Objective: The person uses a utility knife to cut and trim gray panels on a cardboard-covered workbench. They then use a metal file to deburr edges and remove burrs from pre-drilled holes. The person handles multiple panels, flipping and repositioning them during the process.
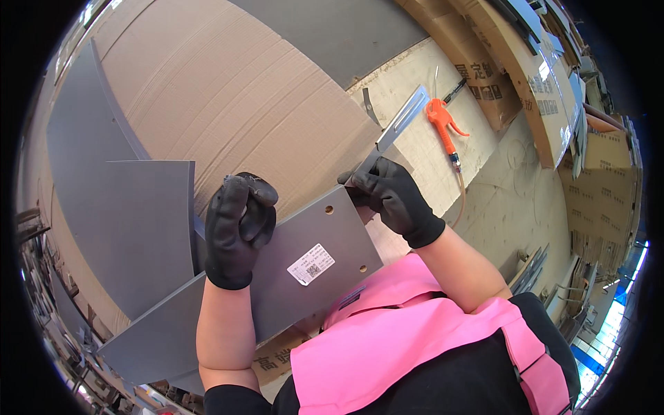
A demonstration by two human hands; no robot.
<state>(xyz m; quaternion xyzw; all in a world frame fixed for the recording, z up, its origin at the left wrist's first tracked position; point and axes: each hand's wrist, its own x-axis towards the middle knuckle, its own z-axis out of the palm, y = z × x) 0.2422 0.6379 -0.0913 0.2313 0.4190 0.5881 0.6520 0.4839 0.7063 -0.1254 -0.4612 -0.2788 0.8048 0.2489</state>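
- Left forearm (227, 328) crosses above the grey board (277, 297), hiding part; the board's long axis climbs rightward.
- Left hand (238, 228) curls nearly closed; contents, can't tell!
- Right hand (393, 197), at the board's corner, pinches a slotted metal strip (403, 119), pointing up-right.

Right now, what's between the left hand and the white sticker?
Just a bare bit of the gray board. The head view shows it between the left hand and the white sticker.
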